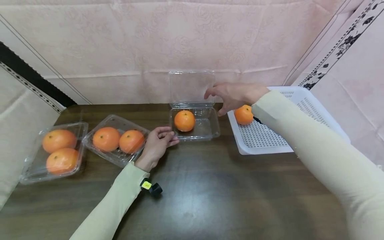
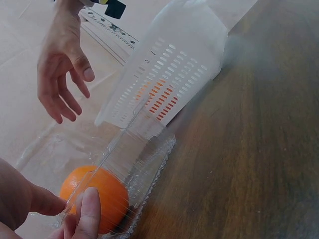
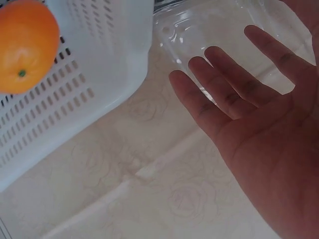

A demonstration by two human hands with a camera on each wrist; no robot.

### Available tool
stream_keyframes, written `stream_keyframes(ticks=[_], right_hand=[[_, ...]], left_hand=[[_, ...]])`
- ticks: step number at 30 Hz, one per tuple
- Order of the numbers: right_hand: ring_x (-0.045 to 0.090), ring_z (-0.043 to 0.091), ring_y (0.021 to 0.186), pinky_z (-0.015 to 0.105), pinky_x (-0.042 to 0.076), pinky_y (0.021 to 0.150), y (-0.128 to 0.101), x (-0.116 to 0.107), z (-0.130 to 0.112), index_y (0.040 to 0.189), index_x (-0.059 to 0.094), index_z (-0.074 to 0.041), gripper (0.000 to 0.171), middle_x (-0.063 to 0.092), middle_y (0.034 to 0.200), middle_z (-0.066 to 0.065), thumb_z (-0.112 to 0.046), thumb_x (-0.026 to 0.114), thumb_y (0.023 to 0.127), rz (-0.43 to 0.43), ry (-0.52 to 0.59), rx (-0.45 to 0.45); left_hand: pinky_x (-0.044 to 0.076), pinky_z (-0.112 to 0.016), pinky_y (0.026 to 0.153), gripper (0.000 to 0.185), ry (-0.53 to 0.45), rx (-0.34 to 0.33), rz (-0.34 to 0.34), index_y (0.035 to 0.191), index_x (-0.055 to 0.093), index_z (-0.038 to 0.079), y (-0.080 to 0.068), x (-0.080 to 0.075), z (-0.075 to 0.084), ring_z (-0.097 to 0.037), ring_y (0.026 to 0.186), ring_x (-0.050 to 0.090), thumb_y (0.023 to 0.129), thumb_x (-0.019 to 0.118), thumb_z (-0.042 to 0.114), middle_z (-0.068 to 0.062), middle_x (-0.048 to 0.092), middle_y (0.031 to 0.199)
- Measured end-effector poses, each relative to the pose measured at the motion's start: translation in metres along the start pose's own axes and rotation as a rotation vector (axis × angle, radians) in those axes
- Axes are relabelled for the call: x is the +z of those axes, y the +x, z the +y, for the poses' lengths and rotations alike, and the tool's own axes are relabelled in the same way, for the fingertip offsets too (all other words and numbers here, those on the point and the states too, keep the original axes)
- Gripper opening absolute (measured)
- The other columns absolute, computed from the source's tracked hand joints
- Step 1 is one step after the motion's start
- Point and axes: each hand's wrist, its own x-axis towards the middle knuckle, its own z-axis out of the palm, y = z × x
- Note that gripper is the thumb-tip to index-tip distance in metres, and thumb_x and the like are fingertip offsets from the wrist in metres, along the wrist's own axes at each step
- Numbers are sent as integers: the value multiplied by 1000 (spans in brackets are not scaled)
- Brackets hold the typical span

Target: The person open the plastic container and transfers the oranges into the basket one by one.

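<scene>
Head view: a person w/ cream sleeves works at a dark wooden table (image 1: 210,200), both hands on or near a clear plastic box (image 1: 195,128) that sits mid-table w/ its hinged lid (image 1: 191,87) standing upright at the far side. Left hand (image 1: 156,146) rests at the box's near-left corner, fingers loosely curled, tips touching the rim; left wrist view shows thumb and a finger (image 2: 88,214) against the clear wall, just beside the one orange (image 1: 184,120) inside. Right hand (image 1: 232,95) hovers w/ fingers spread and relaxed, holding nothing; its fingertips reach toward the lid's right edge, close to it, but contact can't be told. Right wrist view confirms an empty open palm (image 3: 259,134) w/ the clear lid just beyond the fingers. Key relation: the lid lies to the left of and just ahead of the right hand, its long axis running left-right across the table, so the right hand is the nearer one to the lid, while the left is the nearer one to the box's base. Below and behind the right hand, a white perforated basket (image 1: 300,106) holds a second orange (image 1: 243,114), just under the wrist. Well to the left of the left hand sit two more clear boxes, nearer one (image 1: 115,140) and farther one (image 1: 54,151), w/ two oranges apiece. Pink cloth (image 1: 120,43) hangs behind.
</scene>
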Motion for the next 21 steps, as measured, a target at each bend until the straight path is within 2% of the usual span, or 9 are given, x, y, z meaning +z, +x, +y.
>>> stream_keyframes(ticks=[8,13,16,21], right_hand=[[52,31,131,51,49,113,11,3,-14,145,51,-22,68,54,144,10,-25,84,85,-3,-7,8],[54,27,130,48,50,112,15,4,-21,145,50,-29,67,54,146,4,-31,82,86,0,-60,2],[54,28,132,48,48,113,18,5,-26,144,51,-28,66,55,147,5,-30,82,86,14,-83,-33],[54,30,133,48,47,116,27,8,-34,145,52,-21,67,54,149,9,-23,83,85,-1,-36,-74]], left_hand=[[59,-41,101,39,9,1,2,143,44,-3,1,0,0,-14,91,71,106,53,6,-23,59,123],[60,-39,100,40,5,4,-2,143,44,-3,0,0,0,-14,91,70,106,53,6,-23,59,122],[60,-39,100,40,12,4,-4,144,44,-3,0,0,-1,-14,92,70,106,53,7,-25,58,125],[58,-42,103,39,18,0,-11,143,44,-1,0,-2,-2,-15,93,70,106,53,7,-26,57,127]])
